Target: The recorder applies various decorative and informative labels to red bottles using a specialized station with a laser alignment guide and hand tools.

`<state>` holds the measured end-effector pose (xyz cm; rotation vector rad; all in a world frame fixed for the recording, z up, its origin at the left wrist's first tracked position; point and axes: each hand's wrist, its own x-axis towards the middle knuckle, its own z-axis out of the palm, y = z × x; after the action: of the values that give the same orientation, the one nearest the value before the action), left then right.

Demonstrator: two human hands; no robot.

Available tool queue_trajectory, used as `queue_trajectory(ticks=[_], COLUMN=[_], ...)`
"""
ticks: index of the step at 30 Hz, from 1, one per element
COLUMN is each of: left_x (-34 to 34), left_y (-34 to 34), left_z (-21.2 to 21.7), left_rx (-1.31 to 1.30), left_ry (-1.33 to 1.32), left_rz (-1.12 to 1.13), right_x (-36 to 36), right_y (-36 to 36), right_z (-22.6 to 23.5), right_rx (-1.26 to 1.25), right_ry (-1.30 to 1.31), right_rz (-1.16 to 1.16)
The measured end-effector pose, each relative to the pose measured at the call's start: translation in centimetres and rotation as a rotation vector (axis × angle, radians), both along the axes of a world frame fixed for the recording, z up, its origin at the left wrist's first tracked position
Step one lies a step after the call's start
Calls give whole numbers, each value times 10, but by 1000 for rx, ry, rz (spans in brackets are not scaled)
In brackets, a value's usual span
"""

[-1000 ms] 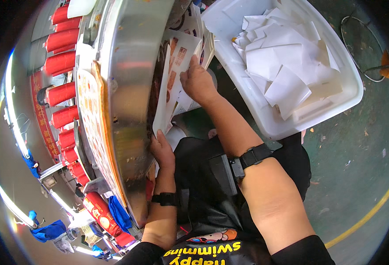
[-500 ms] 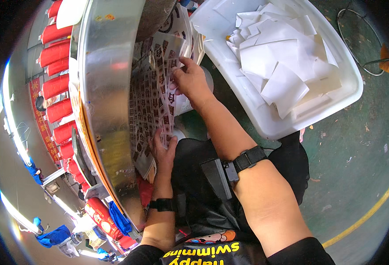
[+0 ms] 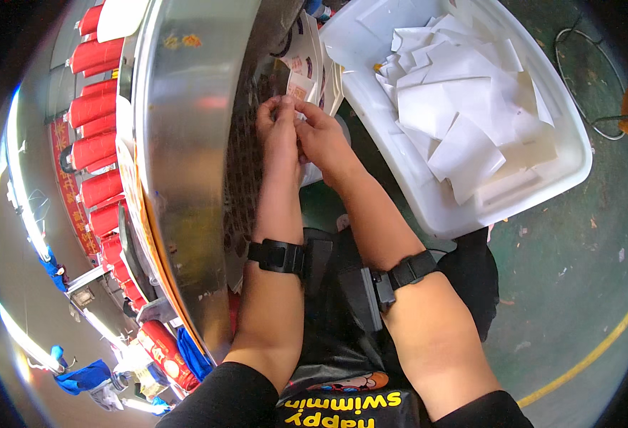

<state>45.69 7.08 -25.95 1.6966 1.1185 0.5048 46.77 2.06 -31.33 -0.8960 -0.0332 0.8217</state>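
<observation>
My left hand (image 3: 275,121) and my right hand (image 3: 322,140) meet at the metal table's edge, fingertips together and curled closed. What they pinch between them is hidden by the fingers. Just beyond the fingertips shows a small pale sheet with an orange print (image 3: 299,87); whether it is gripped or only lies behind them I cannot tell. Beneath and left of my hands, in the shade under the table edge, are printed sheets with rows of dark marks (image 3: 244,175). More large printed sheets (image 3: 312,53) stand beyond my hands.
The shiny metal table edge (image 3: 185,143) curves along my left. At the right stands a white plastic tub (image 3: 499,214) holding white paper pieces (image 3: 446,100). Red cylinders (image 3: 98,110) line the far left. A wire loop (image 3: 578,78) lies on the green floor (image 3: 542,307).
My left hand has moved up and away from me to join the right. The clear printed sheet earlier held between them no longer shows there. The view has shifted slightly.
</observation>
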Motion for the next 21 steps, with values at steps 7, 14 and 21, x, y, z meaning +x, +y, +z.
queue_trajectory(ticks=[7, 14, 21], left_x=[23, 32, 24], left_y=[9, 30, 28], left_z=[5, -8, -2], left_rx=[32, 622, 422], left_ry=[10, 294, 246], left_rz=[-115, -428, -341], right_x=[7, 2, 7], right_y=[2, 6, -3], right_z=[-6, -7, -10], right_rx=[-8, -43, -40], right_ry=[-63, -109, -149], right_rz=[41, -16, 60])
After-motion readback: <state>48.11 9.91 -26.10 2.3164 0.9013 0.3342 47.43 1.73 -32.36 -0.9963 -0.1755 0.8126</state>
